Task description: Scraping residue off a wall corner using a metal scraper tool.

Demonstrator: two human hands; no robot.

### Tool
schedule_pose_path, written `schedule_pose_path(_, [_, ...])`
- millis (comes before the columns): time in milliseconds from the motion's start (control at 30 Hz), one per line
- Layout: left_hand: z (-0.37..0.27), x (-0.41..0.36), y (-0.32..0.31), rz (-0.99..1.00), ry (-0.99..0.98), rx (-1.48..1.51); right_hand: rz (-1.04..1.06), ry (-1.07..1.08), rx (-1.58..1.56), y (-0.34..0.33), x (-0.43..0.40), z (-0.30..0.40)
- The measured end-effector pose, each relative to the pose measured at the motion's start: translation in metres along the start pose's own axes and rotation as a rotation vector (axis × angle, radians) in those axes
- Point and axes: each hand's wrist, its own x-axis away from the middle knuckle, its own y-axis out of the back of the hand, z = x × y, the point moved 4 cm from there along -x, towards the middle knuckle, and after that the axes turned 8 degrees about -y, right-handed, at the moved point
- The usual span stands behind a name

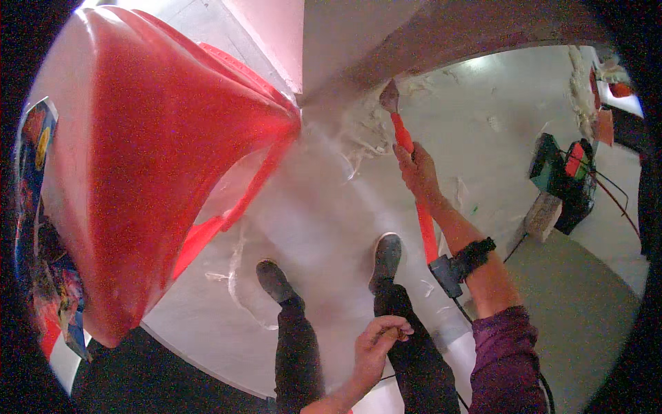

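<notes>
My right hand (pixel 420 173) is closed around the long orange handle of a hand tool (pixel 426 233). Its small, dark, pointed metal head (pixel 389 97) reaches forward to where the floor meets a brownish surface, beside pale crumbly residue (pixel 375 132). Whether the head touches the floor is unclear. Below, near my right knee, my left hand (pixel 376 339) is curled with thumb and fingertips close together; I cannot tell whether something small is pinched there. A black strap with a boxy device (pixel 468 259) sits on my right forearm.
A large red moulded plastic shell (pixel 150 139) fills the left side, with colourful printed packaging (pixel 39 139) beyond it. To the right lie a green box (pixel 545 163), a black-and-red object with cables (pixel 578 160) and a block (pixel 543 216). My shoes stand on the pale floor (pixel 320 222).
</notes>
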Motion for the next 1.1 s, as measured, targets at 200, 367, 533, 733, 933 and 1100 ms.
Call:
schedule_pose_path(200, [-0.006,-0.001,-0.004,0.05,-0.006,-0.149,-0.088,0.178,0.125,0.01,0.004,0.025])
schedule_pose_path(367, [-0.018,0.002,-0.01,-0.013,-0.109,-0.144,-0.053,0.156,-0.043,0.044,0.031,0.072])
schedule_pose_path(533, [-0.018,0.004,-0.006,-0.02,-0.089,-0.069,0.035,0.075,-0.137,0.026,0.026,0.097])
schedule_pose_path(733, [-0.02,0.002,-0.001,0.0,-0.084,0.008,-0.064,-0.119,-0.138,0.021,0.026,0.078])
schedule_pose_path(933, [-0.03,0.006,0.003,-0.013,-0.06,0.043,-0.053,0.106,-0.262,-0.005,0.015,0.085])
schedule_pose_path(1100, [-0.035,0.006,0.006,0.011,-0.092,0.087,-0.036,-0.089,-0.169,-0.018,0.011,0.064])
